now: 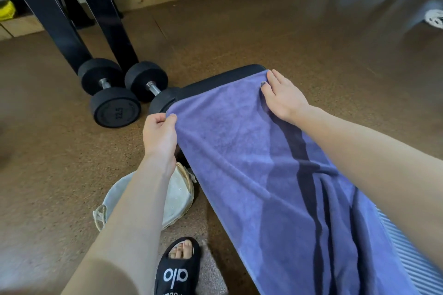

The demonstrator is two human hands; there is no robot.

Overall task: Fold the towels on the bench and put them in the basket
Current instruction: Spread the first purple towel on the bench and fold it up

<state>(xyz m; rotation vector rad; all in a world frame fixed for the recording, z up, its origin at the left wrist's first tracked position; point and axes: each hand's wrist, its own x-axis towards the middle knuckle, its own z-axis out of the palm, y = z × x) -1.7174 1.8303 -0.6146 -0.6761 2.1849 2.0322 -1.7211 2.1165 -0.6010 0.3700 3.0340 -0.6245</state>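
Gym floor of brown rubber, with a purple towel (263, 175) spread along a black bench (215, 81).

Nearest, at 6 o'clock, a black slide sandal (178, 268) stands just beside the lined wicker basket (177, 199), which sits on the floor beside the bench at 7 o'clock. Farther out, the left hand (159, 134) pinches the towel's far left corner with curled fingers, while the right hand (282, 96) lies on the far right corner at 1 o'clock, fingers fairly straight; whether it pinches the edge, I cannot tell. Beyond lie two dumbbells (112, 93). The risk, as I judge it: one corner lags, the fold goes crooked, or the cloth slides off the bench.
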